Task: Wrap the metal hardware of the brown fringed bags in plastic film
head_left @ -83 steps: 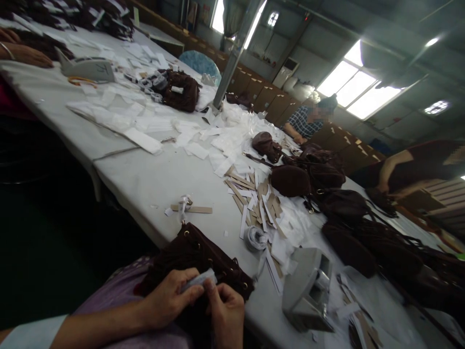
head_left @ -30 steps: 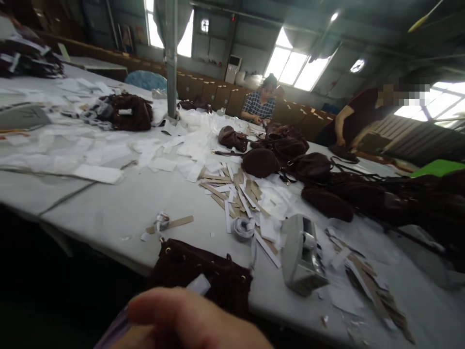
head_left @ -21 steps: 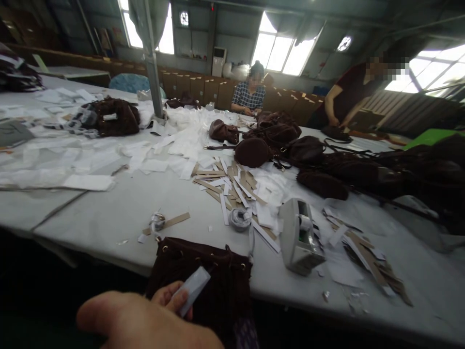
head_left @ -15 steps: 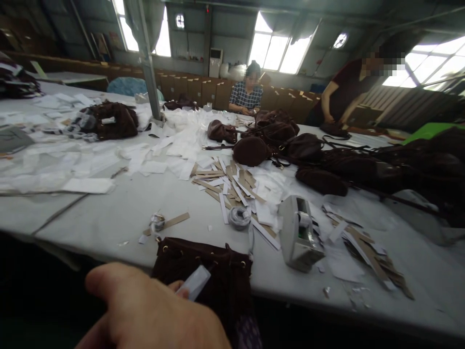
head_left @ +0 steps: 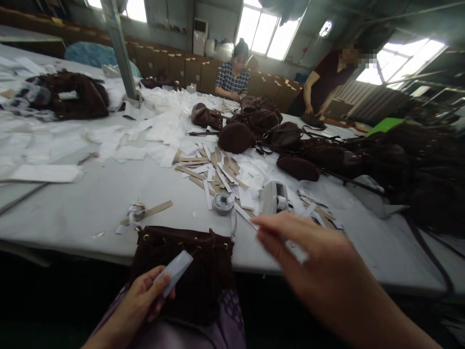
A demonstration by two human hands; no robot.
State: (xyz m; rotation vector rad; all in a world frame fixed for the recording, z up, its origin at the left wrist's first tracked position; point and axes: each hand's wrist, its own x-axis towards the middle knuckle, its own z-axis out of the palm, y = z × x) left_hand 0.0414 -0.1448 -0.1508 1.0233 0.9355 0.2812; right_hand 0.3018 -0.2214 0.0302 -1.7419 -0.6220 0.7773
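Observation:
A dark brown drawstring bag [head_left: 181,286] with gold eyelets along its top leans on the table's front edge, over a purple patterned garment on my lap. My left hand [head_left: 147,293] is closed round a small pale white flat strip [head_left: 176,271], held in front of the bag. To the right, my right hand [head_left: 308,257] is raised over the table edge, smeared by motion, its fingers stretched out to the left. Just beyond its fingertips stands a grey tape dispenser [head_left: 271,198], partly hidden by it. Wrapped hardware [head_left: 137,211] and a wrapped ring-shaped bundle [head_left: 222,203] lie beyond the bag.
Cardboard and white paper strips [head_left: 214,169] are heaped mid-table, with white wrapping sheets [head_left: 152,131] to the left. Brown bags [head_left: 236,137] pile up at right. A metal post [head_left: 119,53] rises from the table. Two people [head_left: 234,72] work on the far side.
My right hand has swung from low in front of the bag, close to the camera, to the right near the dispenser. My left hand, still holding the strip, is now uncovered. The view has shifted.

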